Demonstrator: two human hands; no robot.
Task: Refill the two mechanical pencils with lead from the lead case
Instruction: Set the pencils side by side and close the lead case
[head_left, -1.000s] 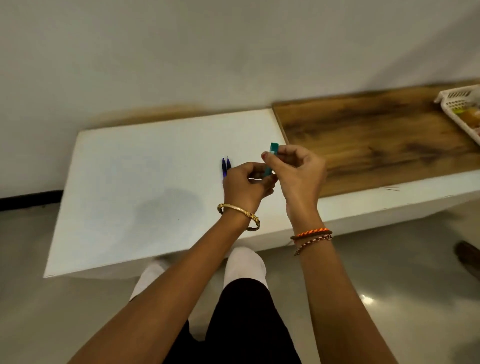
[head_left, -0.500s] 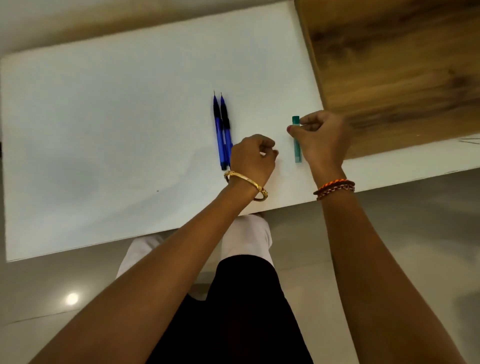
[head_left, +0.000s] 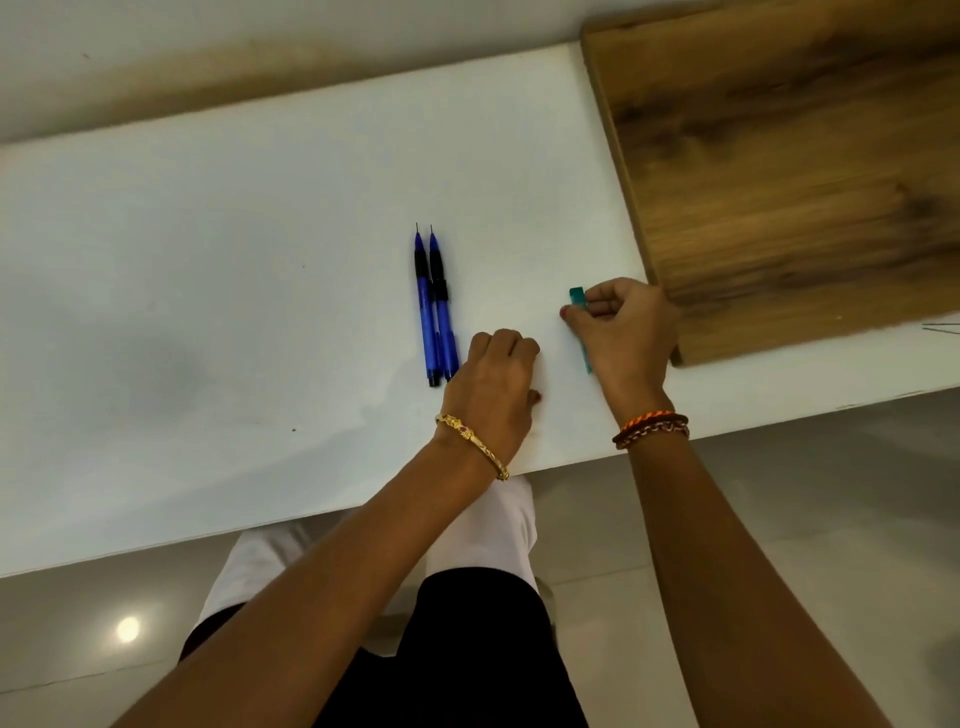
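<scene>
Two blue mechanical pencils (head_left: 434, 312) with black grips lie side by side on the white table (head_left: 208, 270), tips pointing away from me. My left hand (head_left: 493, 384) rests on the table as a curled fist just right of the pencils' near ends; nothing shows in it. To the right lies the slim teal lead case (head_left: 576, 297), flat on the table. My right hand (head_left: 623, 332) pinches the case between thumb and fingers and covers most of it.
A brown wooden board (head_left: 779, 182) lies on the table to the right, its corner just beside my right hand. A few thin dark lines (head_left: 941, 326) lie at the far right edge. The table's front edge runs under my wrists; grey floor lies below.
A second ago both hands held the lead case up in the air. They have come down to the table, the case now lying on it, and the left hand has let go of it.
</scene>
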